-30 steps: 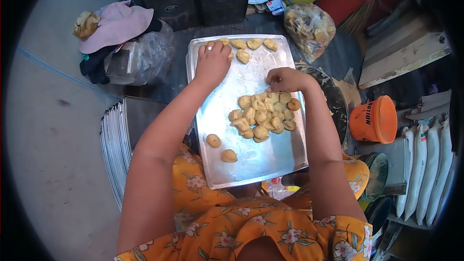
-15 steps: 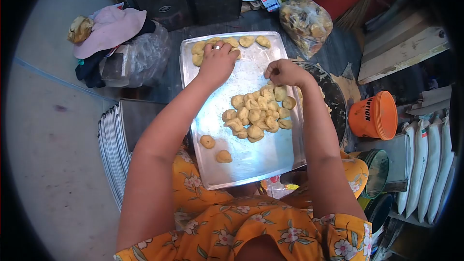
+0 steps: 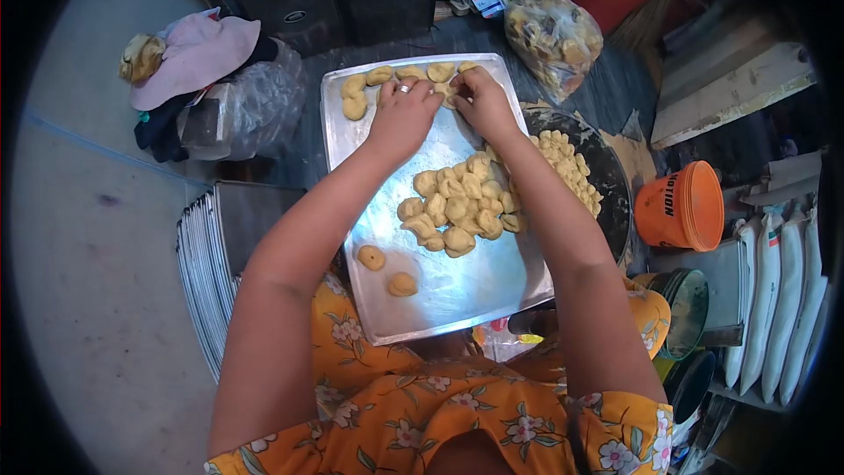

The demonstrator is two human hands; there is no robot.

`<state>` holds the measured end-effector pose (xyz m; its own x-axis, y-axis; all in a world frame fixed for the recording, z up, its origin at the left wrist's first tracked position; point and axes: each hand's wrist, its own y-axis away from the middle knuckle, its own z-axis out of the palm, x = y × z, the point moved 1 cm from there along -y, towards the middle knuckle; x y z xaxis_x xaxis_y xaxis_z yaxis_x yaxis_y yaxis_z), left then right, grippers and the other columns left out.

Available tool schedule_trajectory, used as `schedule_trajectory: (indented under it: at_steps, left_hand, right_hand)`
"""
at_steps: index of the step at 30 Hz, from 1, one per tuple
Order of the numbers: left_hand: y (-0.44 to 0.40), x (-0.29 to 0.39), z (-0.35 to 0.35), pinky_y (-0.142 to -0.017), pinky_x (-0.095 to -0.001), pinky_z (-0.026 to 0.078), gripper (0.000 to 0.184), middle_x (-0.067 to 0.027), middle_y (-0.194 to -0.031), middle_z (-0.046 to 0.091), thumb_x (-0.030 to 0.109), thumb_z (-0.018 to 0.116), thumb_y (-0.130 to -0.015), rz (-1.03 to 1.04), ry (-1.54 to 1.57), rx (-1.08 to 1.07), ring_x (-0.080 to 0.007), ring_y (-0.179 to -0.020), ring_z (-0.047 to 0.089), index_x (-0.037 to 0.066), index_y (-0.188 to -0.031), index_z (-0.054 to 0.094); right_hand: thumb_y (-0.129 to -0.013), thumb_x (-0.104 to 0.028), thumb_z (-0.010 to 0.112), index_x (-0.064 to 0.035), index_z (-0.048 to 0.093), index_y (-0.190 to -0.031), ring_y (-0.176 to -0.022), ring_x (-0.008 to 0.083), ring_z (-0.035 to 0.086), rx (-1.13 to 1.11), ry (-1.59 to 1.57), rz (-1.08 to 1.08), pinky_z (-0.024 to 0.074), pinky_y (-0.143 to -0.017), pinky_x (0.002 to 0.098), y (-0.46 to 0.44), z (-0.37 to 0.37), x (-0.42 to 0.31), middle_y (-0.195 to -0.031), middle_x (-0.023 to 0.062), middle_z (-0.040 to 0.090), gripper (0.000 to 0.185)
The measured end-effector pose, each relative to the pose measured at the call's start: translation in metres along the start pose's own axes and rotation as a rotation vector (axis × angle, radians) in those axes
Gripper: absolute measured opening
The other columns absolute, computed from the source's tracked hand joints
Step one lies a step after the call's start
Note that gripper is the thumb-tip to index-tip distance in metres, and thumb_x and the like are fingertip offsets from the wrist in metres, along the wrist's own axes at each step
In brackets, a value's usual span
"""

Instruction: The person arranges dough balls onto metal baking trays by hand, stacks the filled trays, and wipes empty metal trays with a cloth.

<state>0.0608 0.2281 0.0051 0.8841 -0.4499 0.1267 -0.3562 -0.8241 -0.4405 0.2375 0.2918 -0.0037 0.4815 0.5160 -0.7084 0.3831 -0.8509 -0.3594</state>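
Observation:
A metal baking tray rests across my lap. Near its far edge, a small dough piece lies between my hands. My right hand pinches it from the right, fingers closed. My left hand, with a ring on one finger, has its fingers curled down and its thumb side against the same piece; the fingertips are partly hidden. Shaped dough pieces line the far left corner and far edge. A heap of dough balls sits mid-tray, and two single dough balls lie near the left edge.
Right of the tray, a round dark pan holds many small dough lumps. An orange bucket stands further right. Stacked trays are at left, with a pink hat on plastic bags behind. A filled clear bag lies beyond.
My right hand has moved up and left from above the heap to the far edge, beside my left hand. My left hand has shifted slightly right and down, uncovering some far dough pieces.

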Motion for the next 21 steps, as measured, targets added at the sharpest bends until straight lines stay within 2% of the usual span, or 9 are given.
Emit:
schedule_trajectory:
  at_steps: [2,6,9,12,13,16,17,20,21]
  left_hand:
    - [0.001,-0.004,0.0,-0.098,-0.0447,0.032,0.025,-0.0063,-0.118,0.06,0.017,0.059,-0.087,0.002,-0.022,-0.04,-0.0255,-0.118,0.049,0.011,-0.11,0.066]
    - [0.002,-0.004,-0.009,-0.098,-0.0451,0.031,0.022,-0.0054,-0.116,0.06,0.016,0.059,-0.087,0.07,0.006,0.062,-0.0245,-0.115,0.05,0.01,-0.106,0.067]
    - [0.004,-0.001,-0.019,-0.096,-0.0446,0.034,0.02,-0.0064,-0.114,0.061,0.016,0.059,-0.086,0.088,0.019,0.027,-0.0253,-0.114,0.051,0.01,-0.104,0.067]
    - [0.007,0.001,-0.056,-0.092,-0.0433,0.041,0.021,-0.0099,-0.11,0.061,0.018,0.06,-0.086,-0.072,0.094,-0.25,-0.0283,-0.109,0.056,0.008,-0.103,0.066]
    - [0.014,0.003,-0.074,-0.087,-0.0423,0.047,0.027,-0.0127,-0.107,0.061,0.022,0.062,-0.084,-0.195,0.133,-0.406,-0.0325,-0.103,0.059,0.007,-0.105,0.065]
    - [0.059,0.02,-0.125,-0.086,-0.0432,0.049,0.04,-0.0151,-0.108,0.061,0.028,0.068,-0.079,-0.291,0.196,-0.788,-0.0349,-0.102,0.06,0.006,-0.112,0.062]
    - [0.081,0.029,-0.136,-0.087,-0.0437,0.049,0.044,-0.0157,-0.109,0.061,0.03,0.07,-0.078,-0.273,0.253,-0.868,-0.035,-0.103,0.06,0.006,-0.114,0.062]
    - [0.136,0.037,-0.117,-0.084,-0.0426,0.049,0.032,-0.0164,-0.104,0.06,0.02,0.071,-0.079,-0.297,0.383,-0.804,-0.0353,-0.099,0.06,0.007,-0.107,0.062]
    - [0.144,0.033,-0.111,-0.083,-0.0425,0.049,0.03,-0.0163,-0.103,0.06,0.018,0.071,-0.079,-0.305,0.412,-0.744,-0.0355,-0.098,0.061,0.007,-0.105,0.063]
  right_hand:
    - [-0.075,-0.01,0.073,-0.0029,0.065,-0.1,-0.09,0.0307,0.062,0.039,0.212,-0.056,0.0495,-0.079,0.0394,-0.004,-0.004,0.001,-0.094,0.0153,0.062,0.028]
    - [-0.074,-0.009,0.072,-0.0027,0.067,-0.097,-0.088,0.0229,0.063,-0.656,0.139,0.191,0.0497,-0.079,0.0343,0.03,-0.062,-0.01,-0.091,0.0112,0.067,0.025]
    - [-0.073,-0.007,0.07,-0.0026,0.067,-0.095,-0.082,0.0185,0.063,-0.637,-0.047,0.267,0.0498,-0.077,0.0312,0.038,-0.068,0.006,-0.084,0.0089,0.068,0.023]
    - [-0.074,-0.008,0.07,-0.0024,0.067,-0.095,-0.077,0.0169,0.063,-0.078,-0.124,0.276,0.05,-0.074,0.0303,0.02,-0.045,0.022,-0.08,0.0091,0.067,0.022]
    - [-0.079,-0.01,0.072,-0.0017,0.065,-0.093,-0.075,0.0115,0.059,0.006,-0.082,0.27,0.0495,-0.07,0.0296,0.011,-0.034,0.027,-0.083,0.0021,0.066,0.017]
    - [-0.08,-0.014,0.073,-0.002,0.065,-0.093,-0.076,0.0194,0.062,0.043,0.164,0.083,0.0502,-0.073,0.0322,0.004,-0.024,0.013,-0.084,0.0048,0.066,0.019]
    - [-0.079,-0.02,0.075,-0.0039,0.065,-0.102,-0.088,0.0267,0.063,0.025,0.195,0.051,0.05,-0.078,0.0348,0.008,-0.029,-0.002,-0.095,0.0097,0.066,0.03]
    - [-0.074,-0.028,0.078,-0.0062,0.064,-0.109,-0.099,0.0274,0.06,-0.395,-0.066,0.043,0.0489,-0.082,0.0362,0.04,-0.028,-0.056,-0.107,0.0126,0.063,0.044]
    - [-0.071,-0.03,0.08,-0.008,0.063,-0.112,-0.1,0.0273,0.059,-0.571,0.05,-0.063,0.0487,-0.082,0.0368,0.053,-0.02,-0.068,-0.109,0.0131,0.061,0.049]
